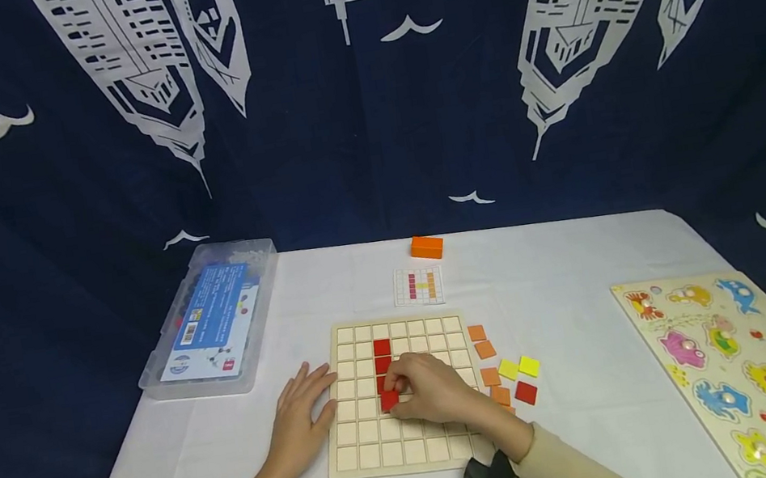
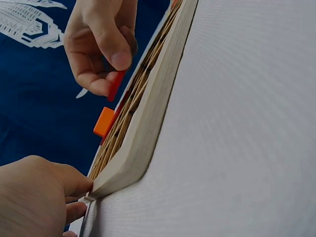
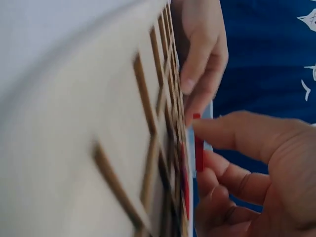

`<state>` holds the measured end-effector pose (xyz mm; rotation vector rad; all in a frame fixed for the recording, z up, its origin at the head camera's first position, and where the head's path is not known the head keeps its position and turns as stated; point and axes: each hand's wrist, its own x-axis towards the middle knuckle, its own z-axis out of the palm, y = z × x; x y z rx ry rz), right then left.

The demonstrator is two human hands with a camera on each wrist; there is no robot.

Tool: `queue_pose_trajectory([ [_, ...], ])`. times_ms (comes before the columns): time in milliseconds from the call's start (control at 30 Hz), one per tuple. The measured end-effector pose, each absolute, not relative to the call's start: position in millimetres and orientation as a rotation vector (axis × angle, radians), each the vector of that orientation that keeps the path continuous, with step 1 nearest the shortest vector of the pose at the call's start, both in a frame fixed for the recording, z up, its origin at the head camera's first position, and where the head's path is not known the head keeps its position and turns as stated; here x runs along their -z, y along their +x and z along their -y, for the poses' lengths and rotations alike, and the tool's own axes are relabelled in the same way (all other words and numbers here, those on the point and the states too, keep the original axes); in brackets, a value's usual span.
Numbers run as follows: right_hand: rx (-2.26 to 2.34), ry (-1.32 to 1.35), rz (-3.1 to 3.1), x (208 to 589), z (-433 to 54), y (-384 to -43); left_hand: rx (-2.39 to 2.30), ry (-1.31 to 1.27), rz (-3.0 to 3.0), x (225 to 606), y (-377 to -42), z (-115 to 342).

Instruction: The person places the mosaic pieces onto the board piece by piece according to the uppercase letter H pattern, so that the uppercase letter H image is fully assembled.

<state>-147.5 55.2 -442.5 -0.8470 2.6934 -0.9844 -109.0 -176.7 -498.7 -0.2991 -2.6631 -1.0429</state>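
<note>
A square wooden grid board (image 1: 359,434) lies on the white table. Red square tiles (image 1: 382,347) sit in one column of its cells. Just below them my right hand (image 1: 428,388) pinches another red tile (image 3: 199,148) between thumb and fingers; in the right wrist view this tile stands a little off the board. My left hand (image 1: 303,418) rests at the board's left edge, its fingers extended and touching the rim. In the left wrist view, the left thumb (image 2: 74,181) lies against the board's corner.
Right of the board lie several orange tiles (image 1: 476,333), yellow tiles (image 1: 529,366) and a loose red tile (image 1: 525,393). Behind it are a pattern card (image 1: 418,286) and an orange block (image 1: 427,247). A clear plastic case (image 1: 207,321) stands left, an animal puzzle board (image 1: 754,366) right.
</note>
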Motion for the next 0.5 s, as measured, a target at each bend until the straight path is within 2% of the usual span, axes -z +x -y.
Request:
queue_pose_trajectory([
  [500,0.968,-0.846,-2.705,452.7,-50.0,-147.5,1.049,-0.295,2.657,498.9,-108.9,176.9],
])
